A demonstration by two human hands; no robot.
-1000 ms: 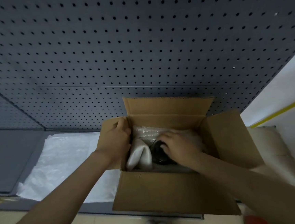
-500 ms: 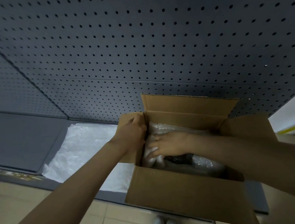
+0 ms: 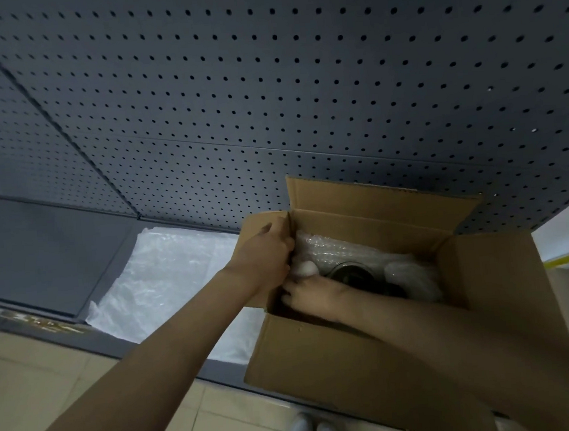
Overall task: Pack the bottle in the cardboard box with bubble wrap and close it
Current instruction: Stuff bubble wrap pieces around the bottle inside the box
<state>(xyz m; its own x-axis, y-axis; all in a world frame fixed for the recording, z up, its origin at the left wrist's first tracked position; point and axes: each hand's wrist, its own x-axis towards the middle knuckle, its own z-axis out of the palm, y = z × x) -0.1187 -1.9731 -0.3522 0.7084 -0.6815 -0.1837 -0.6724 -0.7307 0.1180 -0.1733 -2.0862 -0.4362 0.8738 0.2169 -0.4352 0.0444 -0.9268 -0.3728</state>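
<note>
Grey pegboard (image 3: 264,79) behind, left hand (image 3: 262,255) gripping cardboard box (image 3: 323,359) flap, right hand (image 3: 312,295) inside — grip unclear — beside bubble-wrapped bottle (image 3: 353,274)

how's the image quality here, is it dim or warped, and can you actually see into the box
Head view: dim, flat light, no hard glare; the wide lens bows the pegboard lines. Inside the cardboard box, bubble wrap catches soft highlights, while the dark bottle sits in shadow, its detail hard to read. The left hand and right hand look slightly soft.
</note>
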